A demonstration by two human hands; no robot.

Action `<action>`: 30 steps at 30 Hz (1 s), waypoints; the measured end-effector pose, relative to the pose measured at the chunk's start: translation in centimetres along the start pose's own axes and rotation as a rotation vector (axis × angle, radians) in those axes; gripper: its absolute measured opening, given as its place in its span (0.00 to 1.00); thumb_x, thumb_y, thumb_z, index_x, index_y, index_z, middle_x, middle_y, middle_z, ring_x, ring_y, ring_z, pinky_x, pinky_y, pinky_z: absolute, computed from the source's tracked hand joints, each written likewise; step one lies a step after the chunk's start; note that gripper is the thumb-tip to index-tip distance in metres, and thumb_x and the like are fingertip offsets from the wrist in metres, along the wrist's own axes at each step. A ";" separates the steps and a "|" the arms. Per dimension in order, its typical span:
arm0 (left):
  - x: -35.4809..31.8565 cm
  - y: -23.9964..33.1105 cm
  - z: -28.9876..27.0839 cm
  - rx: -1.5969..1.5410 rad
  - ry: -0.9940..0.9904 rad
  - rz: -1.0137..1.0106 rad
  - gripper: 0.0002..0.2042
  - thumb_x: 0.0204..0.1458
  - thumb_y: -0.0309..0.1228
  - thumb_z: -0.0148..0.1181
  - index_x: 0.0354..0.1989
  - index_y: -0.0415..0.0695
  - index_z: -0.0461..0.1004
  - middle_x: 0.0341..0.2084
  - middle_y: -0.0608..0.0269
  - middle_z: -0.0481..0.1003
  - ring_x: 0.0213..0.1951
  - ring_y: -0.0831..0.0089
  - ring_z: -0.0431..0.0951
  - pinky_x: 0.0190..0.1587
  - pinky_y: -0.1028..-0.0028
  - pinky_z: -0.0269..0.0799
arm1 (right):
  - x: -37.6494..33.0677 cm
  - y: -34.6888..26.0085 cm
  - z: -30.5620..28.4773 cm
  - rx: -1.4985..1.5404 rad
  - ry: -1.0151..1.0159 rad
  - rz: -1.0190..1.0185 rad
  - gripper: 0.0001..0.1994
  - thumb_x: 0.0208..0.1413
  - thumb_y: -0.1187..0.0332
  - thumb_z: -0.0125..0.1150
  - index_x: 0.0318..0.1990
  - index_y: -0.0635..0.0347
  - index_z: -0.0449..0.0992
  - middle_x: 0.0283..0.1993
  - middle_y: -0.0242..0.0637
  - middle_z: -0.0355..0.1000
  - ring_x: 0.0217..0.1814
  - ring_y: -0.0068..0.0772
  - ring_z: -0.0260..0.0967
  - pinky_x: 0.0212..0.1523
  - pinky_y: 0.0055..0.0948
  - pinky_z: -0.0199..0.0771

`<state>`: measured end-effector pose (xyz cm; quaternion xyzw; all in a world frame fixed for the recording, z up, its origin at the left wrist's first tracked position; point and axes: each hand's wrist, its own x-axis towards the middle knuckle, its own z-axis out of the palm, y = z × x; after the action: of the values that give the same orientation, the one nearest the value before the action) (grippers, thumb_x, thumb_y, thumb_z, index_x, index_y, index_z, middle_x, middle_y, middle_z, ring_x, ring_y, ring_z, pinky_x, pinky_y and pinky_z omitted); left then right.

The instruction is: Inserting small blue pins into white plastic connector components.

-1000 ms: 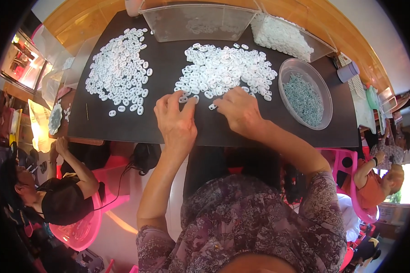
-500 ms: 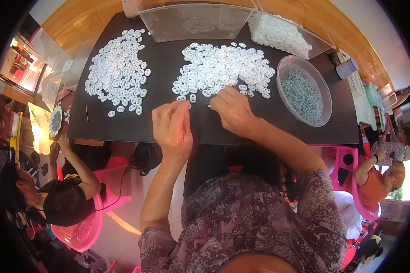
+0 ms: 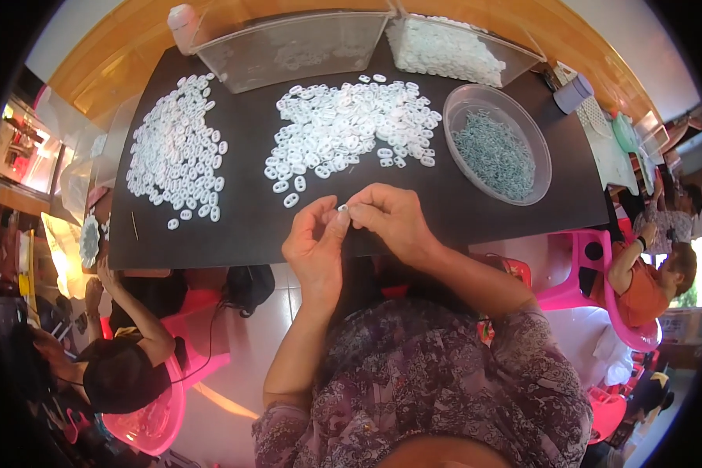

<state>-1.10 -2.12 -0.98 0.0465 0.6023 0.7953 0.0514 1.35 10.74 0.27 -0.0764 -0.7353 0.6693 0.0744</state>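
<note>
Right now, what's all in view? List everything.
Table: one, black, centre.
Middle pile of rings: many, white, ahead of the hands.
Left pile of rings: many, white, table's left.
Bowl: one, clear, grey-green bits inside, right.
Bins: two, clear, far edge; left bin nearly empty, right bin full of white pieces.
Stools: pink, around the table.
Other people: lower left, right.
Left hand, right hand: together pinch a small white piece.

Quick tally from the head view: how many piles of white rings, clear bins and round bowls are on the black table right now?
Piles of white rings: 2
Clear bins: 2
Round bowls: 1
Total: 5
</note>
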 end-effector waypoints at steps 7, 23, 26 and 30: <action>-0.2 -0.5 0.2 0.059 -0.076 0.072 0.05 0.49 0.21 0.59 0.34 0.36 0.75 0.30 0.67 0.70 0.32 0.82 0.69 0.37 0.82 0.65 | -0.7 -0.1 -0.2 0.021 0.033 -0.008 0.06 0.51 0.72 0.56 0.31 0.67 0.74 0.25 0.29 0.69 0.28 0.14 0.61 0.27 0.17 0.61; 1.2 -0.1 0.0 -0.099 -0.097 0.119 0.06 0.52 0.22 0.56 0.37 0.35 0.73 0.29 0.66 0.72 0.32 0.80 0.71 0.38 0.81 0.68 | 2.8 1.7 -4.6 -0.719 0.225 -0.615 0.05 0.44 0.77 0.60 0.32 0.60 0.76 0.28 0.37 0.69 0.31 0.37 0.67 0.32 0.30 0.67; 1.0 0.0 -0.3 -0.093 -0.089 0.139 0.06 0.52 0.22 0.56 0.38 0.35 0.73 0.29 0.66 0.72 0.31 0.81 0.72 0.38 0.82 0.68 | 4.4 1.8 -3.2 -0.781 0.197 -0.758 0.06 0.41 0.77 0.60 0.30 0.57 0.76 0.26 0.35 0.68 0.32 0.39 0.65 0.30 0.33 0.65; 0.8 -0.2 -0.8 -0.104 -0.071 0.120 0.06 0.52 0.21 0.56 0.37 0.35 0.73 0.29 0.65 0.73 0.31 0.80 0.72 0.38 0.82 0.68 | 5.4 2.1 -2.7 -0.910 0.117 -0.798 0.07 0.38 0.79 0.58 0.27 0.57 0.75 0.24 0.35 0.65 0.30 0.38 0.64 0.28 0.33 0.63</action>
<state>-1.96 -2.76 -1.39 0.1078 0.5543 0.8249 0.0272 -3.37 14.66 -1.55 0.1445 -0.9141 0.2030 0.3199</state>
